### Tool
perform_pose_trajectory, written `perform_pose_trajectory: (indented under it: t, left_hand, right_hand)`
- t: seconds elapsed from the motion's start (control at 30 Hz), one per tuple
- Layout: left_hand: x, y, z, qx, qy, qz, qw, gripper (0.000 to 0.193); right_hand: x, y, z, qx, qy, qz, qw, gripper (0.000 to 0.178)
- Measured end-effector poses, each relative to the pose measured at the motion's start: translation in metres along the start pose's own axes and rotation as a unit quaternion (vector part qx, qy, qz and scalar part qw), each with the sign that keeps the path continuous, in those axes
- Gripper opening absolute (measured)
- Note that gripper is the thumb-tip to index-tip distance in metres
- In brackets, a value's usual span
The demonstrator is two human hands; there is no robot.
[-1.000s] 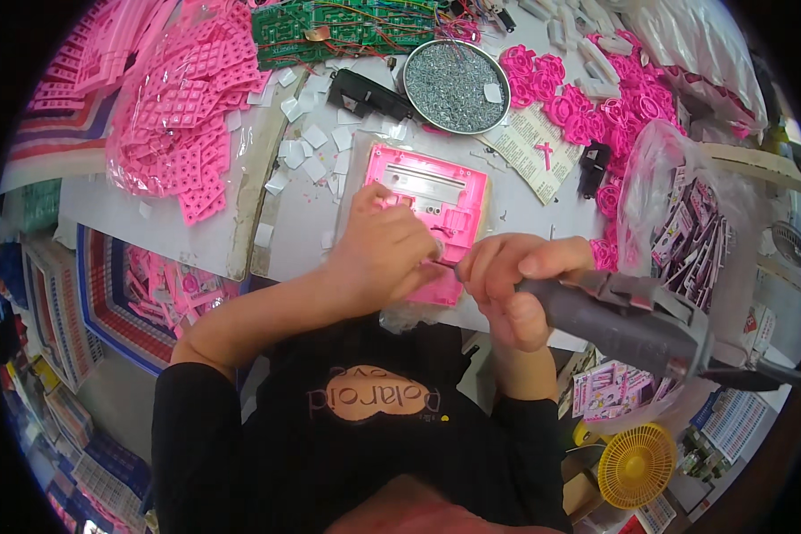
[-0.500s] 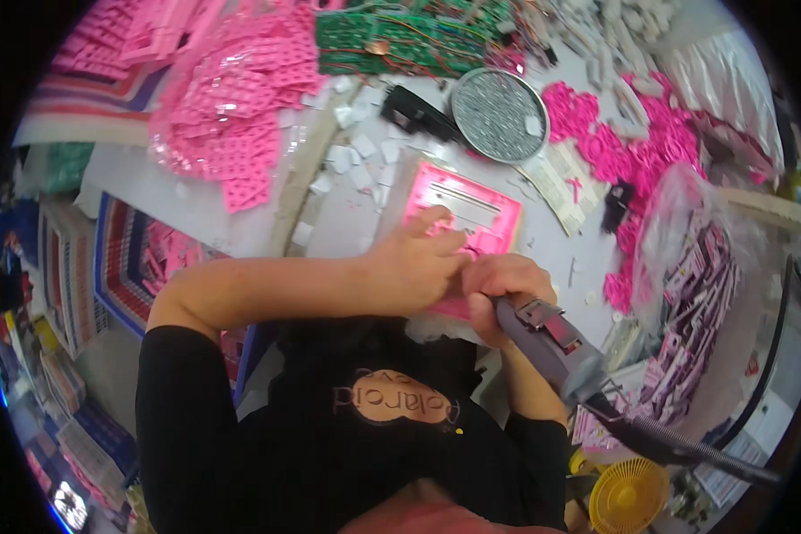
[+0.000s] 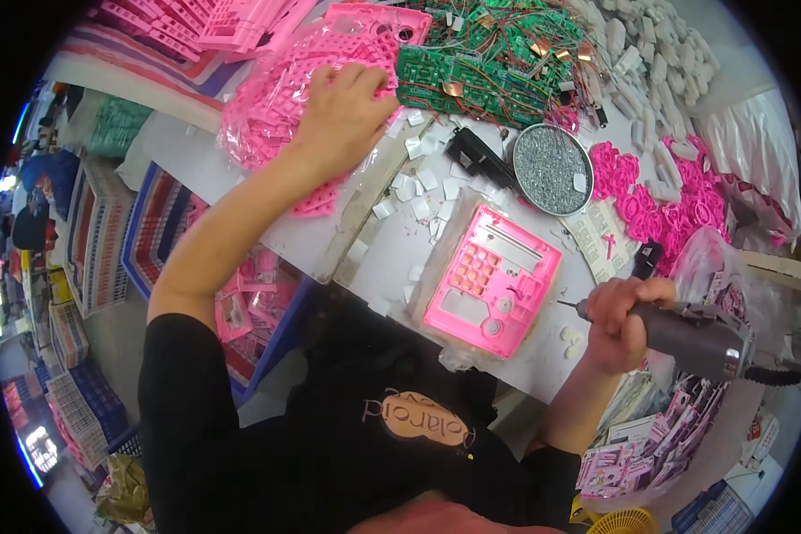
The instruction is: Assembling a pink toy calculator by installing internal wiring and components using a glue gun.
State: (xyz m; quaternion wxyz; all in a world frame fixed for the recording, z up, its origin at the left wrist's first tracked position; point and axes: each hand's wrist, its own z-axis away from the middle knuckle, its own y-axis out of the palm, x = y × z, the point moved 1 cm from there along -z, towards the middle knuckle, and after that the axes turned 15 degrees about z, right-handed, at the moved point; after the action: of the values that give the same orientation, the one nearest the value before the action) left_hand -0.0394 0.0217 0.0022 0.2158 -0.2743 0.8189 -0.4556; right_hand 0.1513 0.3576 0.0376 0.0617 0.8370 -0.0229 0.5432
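My right hand [image 3: 627,325] is wrapped around a dark grey electric screwdriver [image 3: 694,340], whose thin bit points left toward the pink plastic housing [image 3: 458,307]. This housing lies open side up on a clear-wrapped pad in front of me. It has a grid of square holes, a long slotted bar and round bosses. Farther left, my left hand [image 3: 347,116] rests on a heap of pink perforated plastic grids [image 3: 276,107] in a clear bag. Its fingers are bent and apart over the heap; the fingertips are partly hidden among the parts.
Behind the housing stand a round dish of small screws [image 3: 552,169] and a black holder [image 3: 481,158]. Green circuit boards [image 3: 472,80] with wires lie at the back. Pink ring-shaped parts [image 3: 636,196] lie right; small white pieces [image 3: 405,187] are scattered left. A blue-rimmed crate [image 3: 262,365] sits below the table.
My left hand has left the housing and moved to the bagged pink grids at far left. My right hand has drawn the screwdriver away to the right, uncovering the housing. The view has shifted.
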Motion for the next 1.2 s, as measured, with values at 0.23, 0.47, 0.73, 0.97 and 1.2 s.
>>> perform_pose_trajectory:
  t: [0.23,0.47,0.73,0.97,1.2]
  left_hand:
    - [0.011,0.007,-0.013,-0.019,-0.055,0.159,0.986,0.009]
    - [-0.035,-0.032,0.013,-0.035,-0.372,0.747,0.549,0.015]
    - [-0.114,-0.009,0.040,0.027,-0.380,0.867,0.321,0.016]
    - [-0.138,-0.023,0.072,0.257,-0.441,0.791,0.338,0.018]
    - [-0.131,-0.016,0.072,0.201,-0.340,0.643,0.656,0.016]
  right_hand:
    - [0.005,0.006,-0.004,-0.070,0.038,0.054,0.995,0.046]
    - [0.044,0.008,0.020,-0.265,-0.223,0.542,0.765,0.058]
    - [0.022,0.091,0.008,0.113,-0.153,0.488,0.852,0.041]
    - [0.010,0.074,0.029,0.202,-0.077,0.382,0.898,0.021]
    - [-0.041,0.059,0.006,0.266,0.100,0.420,0.862,0.016]
